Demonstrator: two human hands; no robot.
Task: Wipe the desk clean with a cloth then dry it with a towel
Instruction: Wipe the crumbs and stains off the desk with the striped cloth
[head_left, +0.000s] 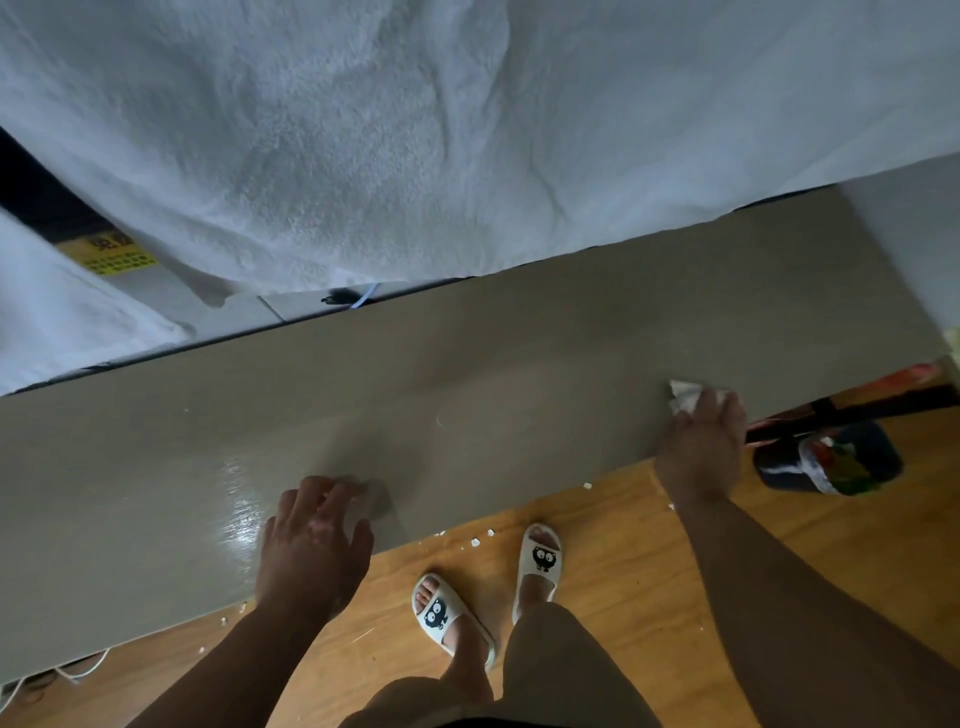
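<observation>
Right hand (701, 441) grips the crumpled cloth (683, 402) at the desk's (519, 364) near edge, right end. Left hand (311, 540) is spread by the near edge and holds nothing I can see. I'd overlap strokes back toward the wet patch (239, 499). Towel (363, 130) hangs over the far edge. Bin (826, 457) on the floor holds colourful rubbish; can't tell what.

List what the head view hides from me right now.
All in the head view:
1. Desk far side: covered by the white towel near the lens.
2. Cloth: mostly under the right hand.
3. Left hand fingertips: blurred; grip unclear.
4. Yellow label: print too small.
</observation>
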